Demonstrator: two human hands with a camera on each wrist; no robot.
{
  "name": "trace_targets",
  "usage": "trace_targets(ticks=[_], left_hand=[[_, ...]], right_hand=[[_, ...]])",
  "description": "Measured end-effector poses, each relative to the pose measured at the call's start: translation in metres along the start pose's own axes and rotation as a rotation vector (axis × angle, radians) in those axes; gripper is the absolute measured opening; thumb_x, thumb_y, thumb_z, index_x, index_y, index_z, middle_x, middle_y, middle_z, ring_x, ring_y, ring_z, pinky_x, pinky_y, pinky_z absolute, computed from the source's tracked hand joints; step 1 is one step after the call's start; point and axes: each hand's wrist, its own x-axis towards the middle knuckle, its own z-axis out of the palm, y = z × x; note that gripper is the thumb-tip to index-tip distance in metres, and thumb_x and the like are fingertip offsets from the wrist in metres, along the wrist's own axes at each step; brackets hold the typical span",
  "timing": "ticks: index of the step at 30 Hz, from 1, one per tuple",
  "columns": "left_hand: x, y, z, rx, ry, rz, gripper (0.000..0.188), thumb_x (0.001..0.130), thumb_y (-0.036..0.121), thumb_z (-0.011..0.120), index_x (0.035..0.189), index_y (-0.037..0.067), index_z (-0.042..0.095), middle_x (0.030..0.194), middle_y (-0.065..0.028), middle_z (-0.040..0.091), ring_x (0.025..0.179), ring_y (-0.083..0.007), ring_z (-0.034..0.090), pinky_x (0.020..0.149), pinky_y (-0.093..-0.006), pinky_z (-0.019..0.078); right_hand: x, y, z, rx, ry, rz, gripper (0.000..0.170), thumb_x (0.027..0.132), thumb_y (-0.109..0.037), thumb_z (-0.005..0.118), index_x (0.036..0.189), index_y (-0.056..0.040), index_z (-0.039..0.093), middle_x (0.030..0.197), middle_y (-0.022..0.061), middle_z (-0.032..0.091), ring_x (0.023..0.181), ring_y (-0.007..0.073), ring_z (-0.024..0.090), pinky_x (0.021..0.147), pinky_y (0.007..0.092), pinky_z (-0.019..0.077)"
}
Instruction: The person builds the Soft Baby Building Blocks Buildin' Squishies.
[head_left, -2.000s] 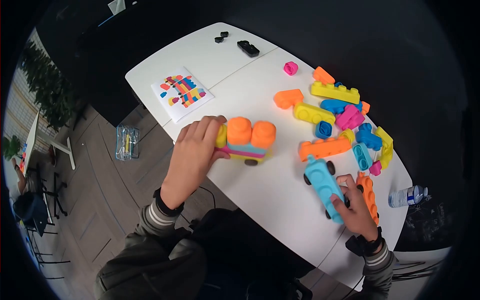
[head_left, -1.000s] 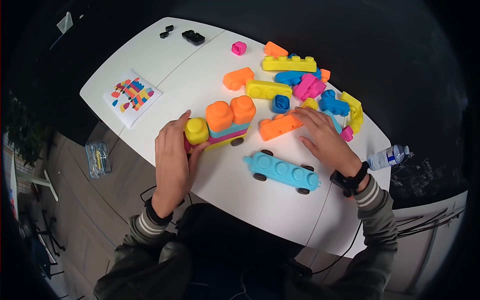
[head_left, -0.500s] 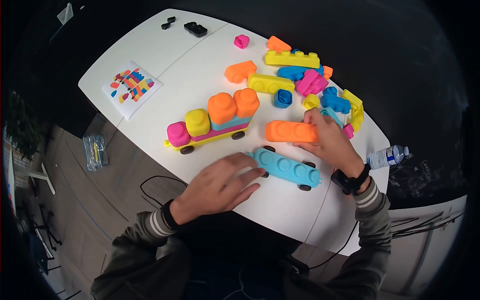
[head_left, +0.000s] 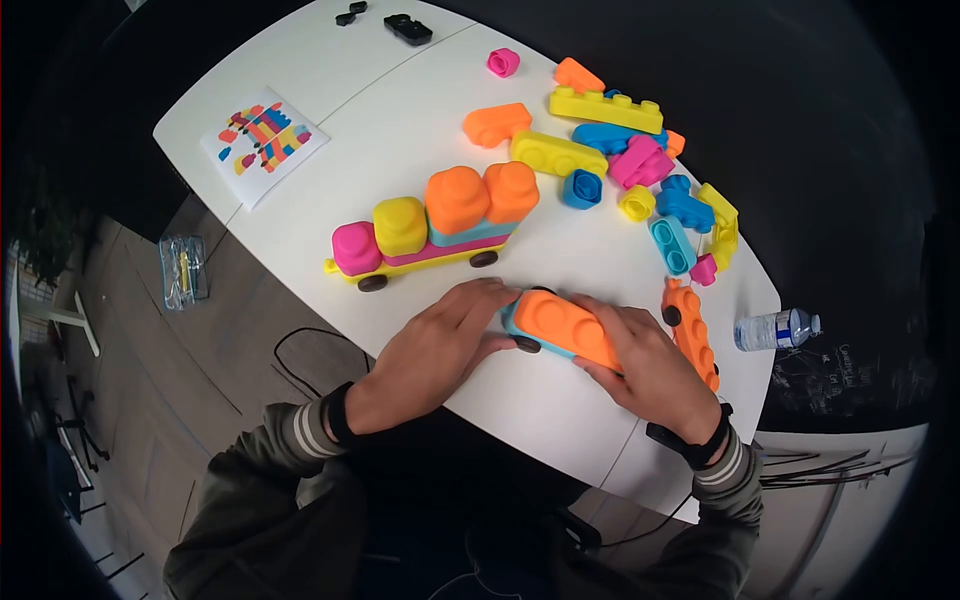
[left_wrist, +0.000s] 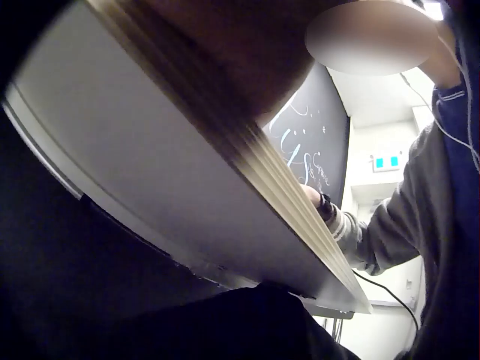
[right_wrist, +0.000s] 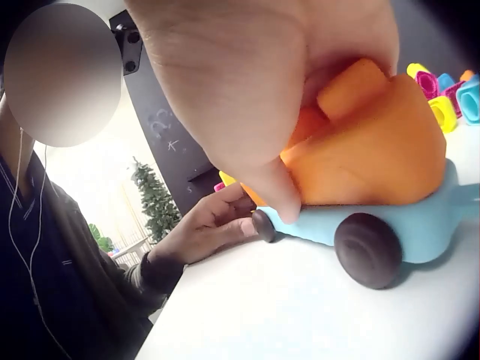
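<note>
In the head view, a long orange building block (head_left: 568, 325) lies along the top of a light blue wheeled base (head_left: 511, 316) near the table's front edge. My right hand (head_left: 660, 370) grips the block, thumb on the near side and fingers on the far side. The right wrist view shows the orange block (right_wrist: 367, 161) right down on the base, a dark wheel (right_wrist: 369, 250) below it. My left hand (head_left: 430, 345) pinches the base's left end between thumb and fingers. My left hand's work is hidden in the left wrist view.
A yellow wheeled base carrying stacked blocks (head_left: 400, 225) stands behind my left hand. An orange wheeled base (head_left: 690, 335) lies beside my right hand. Several loose blocks (head_left: 560, 152) spread along the back. A picture sheet (head_left: 290, 180) lies left, a water bottle (head_left: 770, 331) right.
My left hand has let go of the stacked yellow wheeled base and moved to the light blue base. My right hand has picked up the orange block and brought it down onto that base.
</note>
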Motion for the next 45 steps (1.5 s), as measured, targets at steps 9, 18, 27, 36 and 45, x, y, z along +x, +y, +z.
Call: trace_targets(ticks=[9, 18, 27, 36, 45], left_hand=[[-0.001, 0.002, 0.0, 0.008, 0.014, -0.007, 0.059, 0.104, 0.026, 0.085, 0.154, 0.004, 0.063, 0.148, -0.0209, 0.072, 0.136, -0.0428, 0.072, 0.108, -0.0482, 0.0641], [-0.002, 0.0, 0.0, 0.001, 0.07, -0.026, 0.034, 0.105, 0.014, 0.082, 0.134, 0.003, 0.068, 0.138, -0.0196, 0.077, 0.127, -0.0434, 0.075, 0.102, -0.049, 0.0646], [-0.003, -0.005, 0.0, -0.055, 0.089, -0.039, 0.027, 0.108, 0.012, 0.078, 0.132, 0.005, 0.069, 0.138, -0.0199, 0.077, 0.125, -0.0433, 0.076, 0.103, -0.0492, 0.0643], [-0.003, -0.006, 0.0, -0.037, 0.083, -0.009, 0.025, 0.11, 0.015, 0.077, 0.132, 0.004, 0.069, 0.14, -0.0193, 0.076, 0.128, -0.0419, 0.075, 0.106, -0.0485, 0.064], [-0.003, -0.005, -0.001, -0.041, 0.085, -0.006, 0.026, 0.11, 0.015, 0.077, 0.132, 0.004, 0.069, 0.139, -0.0195, 0.076, 0.128, -0.0412, 0.076, 0.106, -0.0477, 0.0641]], right_hand=[[0.007, 0.009, -0.005, -0.025, -0.047, -0.029, 0.075, 0.107, -0.028, 0.084, 0.17, -0.0053, 0.051, 0.174, 0.0272, 0.052, 0.166, 0.0483, 0.045, 0.134, 0.0564, 0.0418], [0.029, 0.02, -0.05, 0.034, -0.171, 0.074, 0.081, 0.117, -0.037, 0.073, 0.183, -0.0071, 0.036, 0.188, 0.0247, 0.035, 0.175, 0.0434, 0.034, 0.142, 0.0522, 0.0313], [0.119, 0.089, -0.038, -0.095, 0.072, -0.1, 0.079, 0.109, -0.018, 0.079, 0.176, -0.0036, 0.04, 0.175, 0.0277, 0.048, 0.164, 0.0459, 0.049, 0.133, 0.0483, 0.0453], [0.12, 0.062, -0.031, -0.103, 0.167, 0.038, 0.062, 0.103, -0.011, 0.084, 0.157, -0.0056, 0.055, 0.145, 0.0224, 0.066, 0.132, 0.044, 0.07, 0.112, 0.0501, 0.0586], [0.115, 0.062, -0.031, -0.058, 0.177, -0.174, 0.053, 0.095, -0.01, 0.094, 0.133, -0.0072, 0.057, 0.138, 0.0145, 0.068, 0.122, 0.0382, 0.072, 0.105, 0.0429, 0.06]])
